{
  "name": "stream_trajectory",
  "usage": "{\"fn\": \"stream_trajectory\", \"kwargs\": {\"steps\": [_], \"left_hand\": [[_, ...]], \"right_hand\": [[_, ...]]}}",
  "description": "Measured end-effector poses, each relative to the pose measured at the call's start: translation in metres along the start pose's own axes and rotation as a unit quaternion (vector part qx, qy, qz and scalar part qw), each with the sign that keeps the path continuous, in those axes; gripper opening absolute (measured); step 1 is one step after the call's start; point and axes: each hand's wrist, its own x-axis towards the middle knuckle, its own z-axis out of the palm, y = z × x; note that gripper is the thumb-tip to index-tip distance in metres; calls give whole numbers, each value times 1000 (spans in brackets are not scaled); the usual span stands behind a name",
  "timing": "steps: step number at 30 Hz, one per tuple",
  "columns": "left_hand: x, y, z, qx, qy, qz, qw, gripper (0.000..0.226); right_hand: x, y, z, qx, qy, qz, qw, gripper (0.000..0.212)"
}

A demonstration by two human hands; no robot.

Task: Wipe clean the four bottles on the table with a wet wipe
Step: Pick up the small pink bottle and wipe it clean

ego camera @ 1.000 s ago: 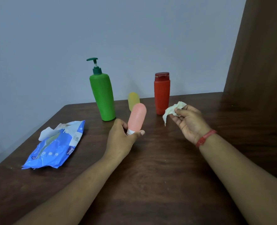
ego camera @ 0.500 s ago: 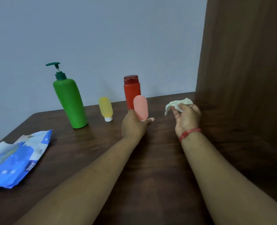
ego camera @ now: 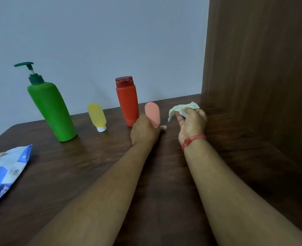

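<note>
place: plain home-like room | evidence: dark wood-grain table (ego camera: 61, 171) against a bare pale wall (ego camera: 97, 41); tall dark wooden panel (ego camera: 260, 68) at right; toiletry-type bottles (ego camera: 127, 102); blue wet-wipe pack (ego camera: 6, 173) | exact room: cannot tell

Matt plastic bottles (ego camera: 51, 110); dark wood-grain table (ego camera: 75, 166); crumpled wipe (ego camera: 181, 109).

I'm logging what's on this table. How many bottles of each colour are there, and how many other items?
Green pump bottle: 1
Yellow bottle: 1
Red bottle: 1
Pink bottle, held in the left hand: 1
Wet wipe, held in the right hand: 1
Blue wipes pack: 1
Total: 6
</note>
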Motion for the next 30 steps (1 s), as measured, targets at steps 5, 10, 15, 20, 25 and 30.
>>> {"fn": "stream_trajectory", "kwargs": {"steps": [5, 10, 15, 20, 25, 30], "left_hand": [[-6, -5, 0, -12, -4, 18, 1000, 63], [-1, -4, 2, 17, -22, 32, 999, 49], [9, 7, 9, 47, -15, 20, 999, 49], [18, 16, 17, 58, 2, -1, 998, 54], [30, 21, 24, 68, 11, -24, 997, 54], [36, 24, 29, 78, 26, -34, 996, 52]], "right_hand": [[-4, -2, 1, 5, -5, -1, 1000, 27], [-7, -6, 3, 5, -1, -6, 1000, 27], [-8, -8, 2, 7, 7, -12, 1000, 27], [-5, -8, 0, 12, 18, -17, 1000, 26], [-3, -9, 2, 26, 20, -15, 999, 26], [-1, -8, 2, 28, 22, -13, 999, 25]]}}
